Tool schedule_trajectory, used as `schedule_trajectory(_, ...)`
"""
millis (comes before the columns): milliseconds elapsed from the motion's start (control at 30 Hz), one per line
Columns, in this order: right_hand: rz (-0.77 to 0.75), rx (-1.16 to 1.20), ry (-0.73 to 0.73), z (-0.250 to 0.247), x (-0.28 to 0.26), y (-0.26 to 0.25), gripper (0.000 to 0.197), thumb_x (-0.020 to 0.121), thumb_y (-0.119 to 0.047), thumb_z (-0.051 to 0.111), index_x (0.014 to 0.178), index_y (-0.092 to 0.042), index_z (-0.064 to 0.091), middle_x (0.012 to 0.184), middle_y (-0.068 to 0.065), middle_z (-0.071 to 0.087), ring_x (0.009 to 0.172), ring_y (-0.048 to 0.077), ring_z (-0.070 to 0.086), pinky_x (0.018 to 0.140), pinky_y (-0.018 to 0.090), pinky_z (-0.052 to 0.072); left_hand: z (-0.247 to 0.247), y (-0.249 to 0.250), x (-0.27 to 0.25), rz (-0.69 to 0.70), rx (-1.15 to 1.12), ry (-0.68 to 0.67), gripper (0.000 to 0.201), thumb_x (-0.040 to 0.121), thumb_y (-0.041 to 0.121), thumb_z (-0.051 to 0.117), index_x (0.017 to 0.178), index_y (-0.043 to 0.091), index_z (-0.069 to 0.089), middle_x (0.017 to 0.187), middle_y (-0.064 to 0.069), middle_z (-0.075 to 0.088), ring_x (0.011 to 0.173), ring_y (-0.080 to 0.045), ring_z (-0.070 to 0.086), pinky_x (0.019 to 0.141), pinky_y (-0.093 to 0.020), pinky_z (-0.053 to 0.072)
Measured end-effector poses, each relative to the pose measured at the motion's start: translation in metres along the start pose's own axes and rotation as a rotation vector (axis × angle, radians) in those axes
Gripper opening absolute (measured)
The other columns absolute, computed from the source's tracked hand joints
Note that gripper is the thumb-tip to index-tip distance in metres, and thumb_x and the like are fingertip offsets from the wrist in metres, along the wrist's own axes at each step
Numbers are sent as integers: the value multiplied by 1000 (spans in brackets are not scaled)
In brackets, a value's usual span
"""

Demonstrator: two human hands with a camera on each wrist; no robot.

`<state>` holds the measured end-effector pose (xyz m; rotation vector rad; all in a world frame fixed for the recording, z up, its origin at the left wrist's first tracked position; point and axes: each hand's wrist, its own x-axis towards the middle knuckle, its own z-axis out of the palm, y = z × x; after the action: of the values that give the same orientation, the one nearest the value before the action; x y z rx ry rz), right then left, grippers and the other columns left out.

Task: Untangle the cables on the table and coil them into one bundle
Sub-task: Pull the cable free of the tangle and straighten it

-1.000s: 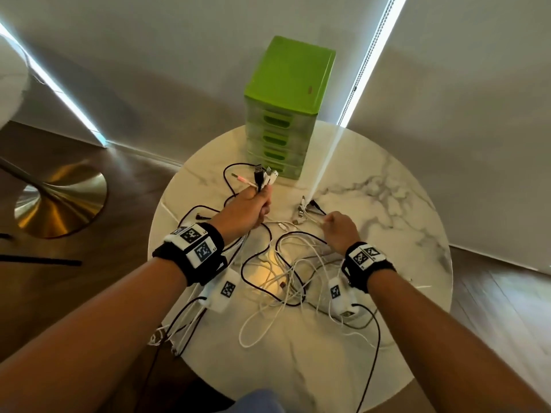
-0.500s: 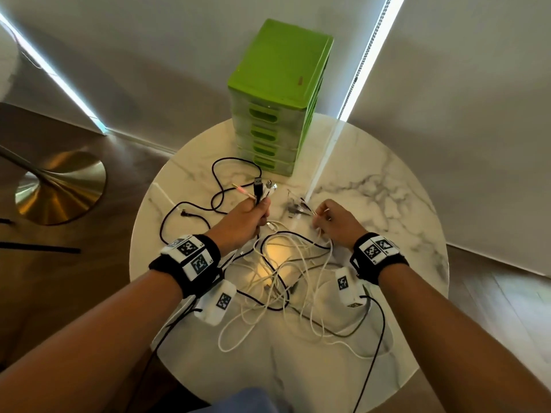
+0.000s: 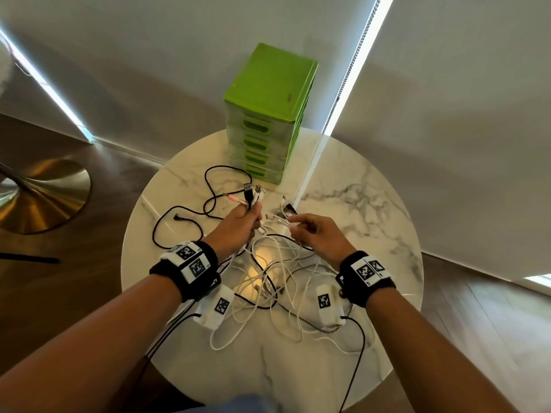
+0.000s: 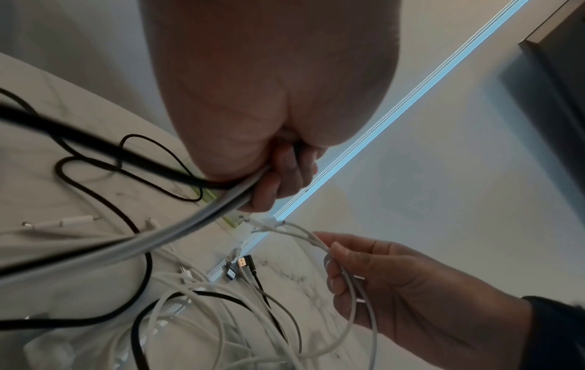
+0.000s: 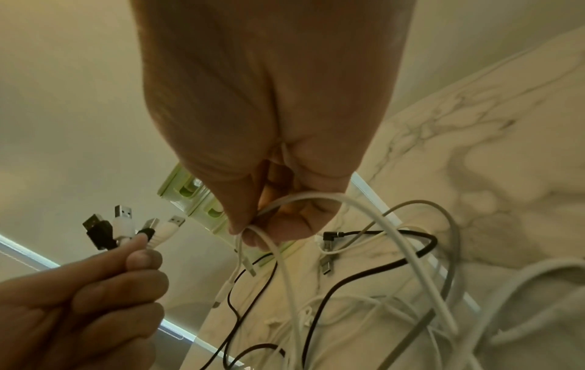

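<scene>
A tangle of white and black cables point(image 3: 268, 281) lies on the round marble table point(image 3: 372, 204). My left hand point(image 3: 238, 225) grips a bunch of cable ends, their USB plugs point(image 3: 253, 193) sticking up above the fist; the same plugs point(image 5: 126, 225) show in the right wrist view. My right hand point(image 3: 313, 234), just to the right, pinches white cables point(image 5: 285, 200) between thumb and fingers and holds them a little above the table. In the left wrist view the white cables point(image 4: 316, 240) run from my right hand point(image 4: 395, 283) toward the left fist point(image 4: 285, 175). A black cable point(image 3: 190, 216) loops on the table at the left.
A green drawer unit point(image 3: 268, 114) stands at the back of the table. Loose plugs point(image 3: 287, 208) lie just in front of it. A brass lamp base point(image 3: 38, 195) sits on the floor to the left. Some cables hang over the table's near edge.
My right hand has lifted off the table with white cables pinched in it and moved closer to the left hand. The left hand keeps its grip on the plug ends.
</scene>
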<state>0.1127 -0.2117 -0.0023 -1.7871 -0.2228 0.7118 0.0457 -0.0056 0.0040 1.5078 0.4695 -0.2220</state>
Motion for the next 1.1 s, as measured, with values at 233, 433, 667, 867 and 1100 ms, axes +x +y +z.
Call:
schedule_trajectory(233,-104,121,72,14,-23,-19,25,93,-4,68,118,-7,71,93,13,71,86,19,70,82,27,59,-11,-5,-12,-7,-58,-8,34,110,37,38,91,13,52,61,9,35,52,-8,26,54,-28,20)
schedule_trajectory(433,-81,197,-4,32,-42,-24,28,95,-2,64,123,-7,68,103,18,75,99,30,73,91,36,59,-15,-3,-18,-12,-73,14,37,104,48,49,100,13,59,56,13,35,49,-9,27,50,-26,24)
schedule_trajectory(667,-206,-323,557,22,-36,-20,20,97,-13,64,113,-25,69,90,-14,68,82,5,68,74,31,60,-28,-4,-20,-43,-81,44,30,106,38,51,89,13,53,61,6,33,47,-9,27,48,-24,26)
schedule_trajectory(867,-292,-97,406,48,-53,-55,27,97,-9,65,119,-24,65,96,1,70,77,19,72,68,28,61,-28,-1,-30,28,-158,-61,28,101,28,58,81,23,39,62,11,34,52,-7,26,55,-27,23)
schedule_trajectory(1100,-326,-67,293,109,-60,-57,21,95,-7,68,113,-18,68,94,-6,74,80,15,73,69,36,63,-25,4,-45,138,-245,-136,35,97,47,58,77,22,46,60,13,39,53,-5,34,60,-29,28)
